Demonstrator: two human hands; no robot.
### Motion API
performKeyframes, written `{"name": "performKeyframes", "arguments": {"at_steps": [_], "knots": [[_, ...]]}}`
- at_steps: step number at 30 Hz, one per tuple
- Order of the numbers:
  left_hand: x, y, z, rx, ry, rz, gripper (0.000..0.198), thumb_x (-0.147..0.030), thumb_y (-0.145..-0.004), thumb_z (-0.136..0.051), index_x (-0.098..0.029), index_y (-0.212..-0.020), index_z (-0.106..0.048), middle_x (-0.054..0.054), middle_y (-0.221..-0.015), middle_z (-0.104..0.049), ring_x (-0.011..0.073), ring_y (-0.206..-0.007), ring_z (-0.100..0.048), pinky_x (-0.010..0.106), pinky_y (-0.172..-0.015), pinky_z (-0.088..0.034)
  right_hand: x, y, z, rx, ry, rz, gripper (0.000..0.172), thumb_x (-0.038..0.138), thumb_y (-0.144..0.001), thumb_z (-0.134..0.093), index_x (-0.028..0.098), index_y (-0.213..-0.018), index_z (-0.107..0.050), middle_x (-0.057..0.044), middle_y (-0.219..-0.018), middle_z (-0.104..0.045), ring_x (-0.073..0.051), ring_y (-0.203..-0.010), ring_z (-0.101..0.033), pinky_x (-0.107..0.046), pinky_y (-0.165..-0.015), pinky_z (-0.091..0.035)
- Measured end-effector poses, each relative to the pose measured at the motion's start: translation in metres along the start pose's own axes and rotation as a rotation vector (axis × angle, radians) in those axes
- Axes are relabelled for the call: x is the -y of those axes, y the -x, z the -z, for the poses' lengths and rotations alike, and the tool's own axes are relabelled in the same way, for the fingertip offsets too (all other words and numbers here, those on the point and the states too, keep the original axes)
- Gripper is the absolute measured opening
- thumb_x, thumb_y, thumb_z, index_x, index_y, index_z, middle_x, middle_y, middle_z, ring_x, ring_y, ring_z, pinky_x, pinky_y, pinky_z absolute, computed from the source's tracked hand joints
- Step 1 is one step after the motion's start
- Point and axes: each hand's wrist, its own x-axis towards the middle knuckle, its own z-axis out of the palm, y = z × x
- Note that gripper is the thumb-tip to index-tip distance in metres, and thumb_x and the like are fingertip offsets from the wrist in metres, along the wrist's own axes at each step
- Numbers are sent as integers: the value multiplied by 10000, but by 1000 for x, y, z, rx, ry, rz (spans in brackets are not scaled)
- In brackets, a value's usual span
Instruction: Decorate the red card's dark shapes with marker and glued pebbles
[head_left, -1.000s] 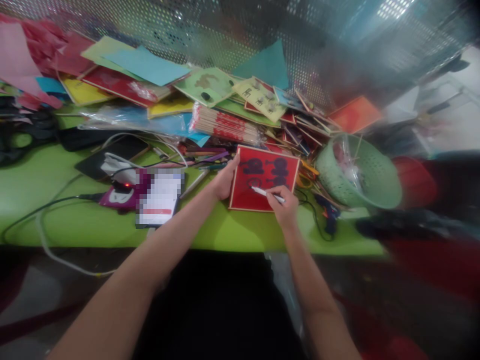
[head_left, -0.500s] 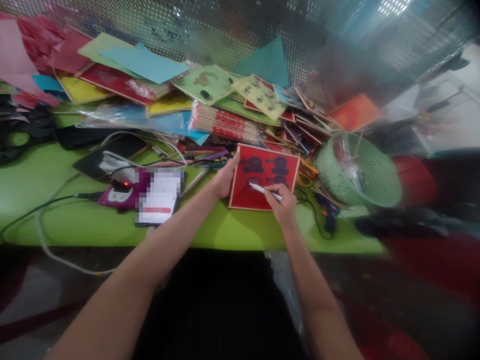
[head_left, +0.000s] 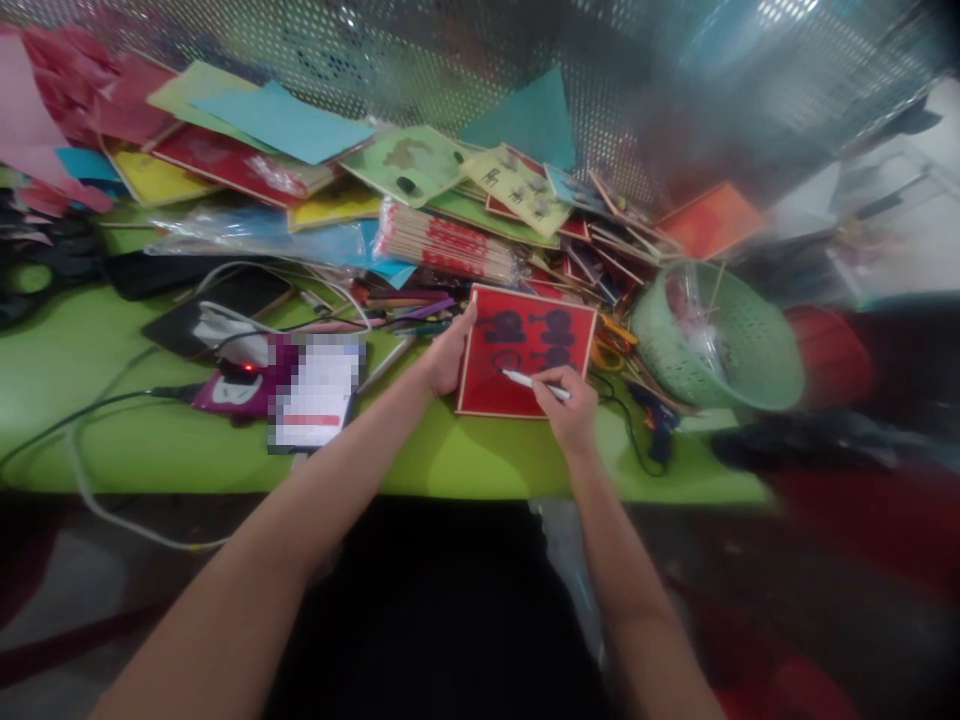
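A red square card point(head_left: 491, 385) with dark animal shapes lies on the green table point(head_left: 112, 420). My left hand point(head_left: 448, 355) rests at the card's left edge, thumb up along the edge and the other fingers curled. My right hand point(head_left: 571, 408) is closed round a white pen point(head_left: 534, 383), whose tip touches the card near its middle.
Coloured cards and paper sheets point(head_left: 285, 125) are heaped at the back against a perforated metal wall. A bundle of sticks point(head_left: 442, 248), a green basket point(head_left: 720, 335), a black glue gun point(head_left: 656, 425), a phone point(head_left: 217, 300), cables and a blurred-out card point(head_left: 315, 393) lie around.
The pen tip has shifted slightly over the card's middle. Both hands and the card stay almost where they were.
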Motion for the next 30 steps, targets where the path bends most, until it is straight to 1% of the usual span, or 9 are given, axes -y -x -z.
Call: {"name": "performKeyframes", "arguments": {"at_steps": [5, 11, 20, 25, 30], "knots": [[0, -1, 5, 0, 23, -8, 745, -711, -1048, -383, -173, -1514, -604, 178, -1348, -753, 384, -1314, -690, 604, -1194, -478, -3, 1, 2, -27, 25, 19, 101, 304, -866, -696, 232, -812, -742, 16, -714, -716, -146, -615, -601, -267, -580, -466], [1, -4, 10, 16, 14, -9, 750, -720, -1050, -354, -186, -1511, -610, 171, -1328, -765, 385, -1308, -693, 599, -1187, -484, -5, 1, 3, -48, 22, 13, 96, 301, -871, -701, 234, -816, -742, 15, -716, -715, -150, -624, -609, -274, -594, -474], [1, -2, 7, 20, -19, -28, 737, -705, -1054, -359, -167, -1476, -634, 178, -1291, -779, 387, -1299, -698, 606, -1202, -459, -3, 0, 4, -78, 39, -9, 111, 315, -857, -701, 232, -794, -737, 14, -699, -712, -157, -623, -608, -279, -599, -481], [-1, 0, 4, 42, -23, -7, 737, -705, -1059, -332, -177, -1481, -627, 162, -1301, -779, 373, -1300, -700, 593, -1199, -472, -3, 0, 3, -50, 12, 1, 118, 325, -862, -708, 231, -805, -752, 13, -702, -717, -154, -620, -604, -275, -587, -468], [0, -1, 4, 9, -15, -10, 753, -713, -1051, -352, -175, -1515, -602, 177, -1328, -763, 389, -1308, -692, 601, -1194, -475, 1, 1, 1, 9, 16, -6, 116, 327, -865, -705, 232, -832, -763, 4, -721, -732, -153, -610, -602, -273, -569, -456]]}}
